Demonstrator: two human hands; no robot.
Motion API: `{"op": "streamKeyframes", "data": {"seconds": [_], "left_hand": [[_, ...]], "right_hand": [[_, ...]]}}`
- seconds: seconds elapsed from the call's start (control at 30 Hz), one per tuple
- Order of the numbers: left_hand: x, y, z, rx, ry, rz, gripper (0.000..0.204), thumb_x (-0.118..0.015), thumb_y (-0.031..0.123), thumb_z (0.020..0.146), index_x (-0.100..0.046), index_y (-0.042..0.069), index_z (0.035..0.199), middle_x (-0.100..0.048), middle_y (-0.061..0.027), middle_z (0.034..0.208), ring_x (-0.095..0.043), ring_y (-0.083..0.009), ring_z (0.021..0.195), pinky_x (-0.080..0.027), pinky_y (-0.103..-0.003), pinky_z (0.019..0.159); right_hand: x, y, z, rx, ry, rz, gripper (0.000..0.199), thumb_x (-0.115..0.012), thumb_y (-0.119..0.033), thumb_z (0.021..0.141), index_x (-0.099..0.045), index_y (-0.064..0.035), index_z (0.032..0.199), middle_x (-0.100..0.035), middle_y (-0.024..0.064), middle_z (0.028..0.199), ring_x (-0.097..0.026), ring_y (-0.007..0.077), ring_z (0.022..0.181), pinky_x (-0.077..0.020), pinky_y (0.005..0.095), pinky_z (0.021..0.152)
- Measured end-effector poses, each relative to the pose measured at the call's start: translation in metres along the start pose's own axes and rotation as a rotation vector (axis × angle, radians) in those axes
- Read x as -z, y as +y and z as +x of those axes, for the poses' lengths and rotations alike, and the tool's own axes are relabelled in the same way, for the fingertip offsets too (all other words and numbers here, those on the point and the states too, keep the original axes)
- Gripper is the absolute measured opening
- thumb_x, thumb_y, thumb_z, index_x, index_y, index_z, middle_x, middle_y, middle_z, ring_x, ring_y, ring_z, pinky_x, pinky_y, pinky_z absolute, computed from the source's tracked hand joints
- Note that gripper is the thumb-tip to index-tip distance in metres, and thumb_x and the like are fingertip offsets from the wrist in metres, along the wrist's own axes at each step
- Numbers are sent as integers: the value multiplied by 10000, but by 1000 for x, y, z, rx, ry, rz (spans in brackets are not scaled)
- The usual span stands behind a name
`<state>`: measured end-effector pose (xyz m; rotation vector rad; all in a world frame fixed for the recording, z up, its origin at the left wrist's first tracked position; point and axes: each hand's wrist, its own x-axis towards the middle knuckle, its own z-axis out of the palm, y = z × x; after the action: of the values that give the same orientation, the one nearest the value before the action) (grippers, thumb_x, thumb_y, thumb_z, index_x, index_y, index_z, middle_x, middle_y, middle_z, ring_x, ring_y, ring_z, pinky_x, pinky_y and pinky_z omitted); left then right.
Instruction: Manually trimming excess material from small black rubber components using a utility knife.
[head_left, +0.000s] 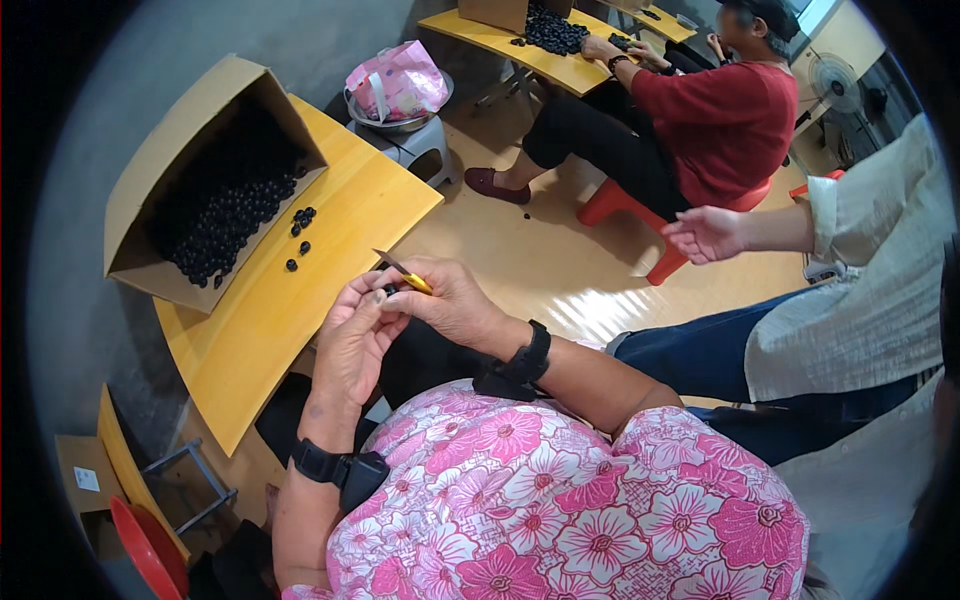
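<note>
My left hand (352, 340) pinches a small dark round piece (390, 290), mostly hidden by the fingertips. Close against it, my right hand (450, 305) grips a small knife with a yellow handle (417, 284), its thin blade pointing up and left. Both hands are together in front of my body, just off the edge of the yellow table (340, 205). On that table a cardboard box (180, 130) lies on its side with its open face toward me, filled with shiny black round pieces (225, 225). Several loose black pieces (303, 220) sit outside it.
A person in a red top (715, 120) sits on a red stool by another yellow table (480, 35) with a black heap (555, 32). Someone in a light shirt (850, 320) stands close at my right. A grey stool (420, 145) holds a basin and pink bag (400, 85).
</note>
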<state>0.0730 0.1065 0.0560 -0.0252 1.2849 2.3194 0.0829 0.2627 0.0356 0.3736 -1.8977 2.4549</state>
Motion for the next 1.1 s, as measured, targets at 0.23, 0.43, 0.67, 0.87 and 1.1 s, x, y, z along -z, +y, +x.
{"op": "streamKeyframes", "data": {"seconds": [0.23, 0.43, 0.67, 0.87, 1.1], "left_hand": [[14, -1, -8, 49, 21, 12, 254, -539, 119, 925, -491, 36, 1161, -586, -75, 1032, -573, -114, 890, -503, -294, 855], [26, -1, -8, 71, 42, -10, 235, -542, 130, 928, -499, 42, 1141, -590, -70, 1007, -573, -119, 895, -510, -286, 847], [48, -2, -17, 70, 49, -63, 218, -547, 119, 921, -511, 56, 1126, -591, -61, 990, -584, -122, 862, -516, -293, 837], [55, -9, -17, 111, 164, -76, 190, -538, 123, 924, -535, 66, 1106, -601, -57, 984, -588, -122, 839, -513, -304, 833], [68, -10, -6, 99, 226, -17, 225, -557, 162, 921, -532, 87, 1132, -601, -41, 992, -573, -116, 868, -495, -313, 843]], "right_hand": [[23, -7, -6, -201, 128, 201, 228, -593, -59, 870, -604, -19, 1094, -513, -45, 734, -443, 20, 597, -342, 156, 491], [52, -9, -4, -187, 212, 342, 259, -598, -39, 854, -604, -29, 1112, -456, -64, 701, -347, 7, 515, -267, 155, 451], [48, -6, -10, -191, 240, 128, 268, -600, -51, 846, -599, -23, 1112, -449, -56, 708, -368, 25, 539, -281, 169, 468], [51, 8, -18, -264, 260, 143, 212, -597, -111, 864, -623, -52, 1065, -475, -65, 717, -375, 14, 559, -295, 167, 481], [80, 15, -11, -292, 360, 29, 190, -609, -117, 860, -633, -65, 1042, -481, -70, 708, -358, 11, 534, -277, 160, 462]]}}
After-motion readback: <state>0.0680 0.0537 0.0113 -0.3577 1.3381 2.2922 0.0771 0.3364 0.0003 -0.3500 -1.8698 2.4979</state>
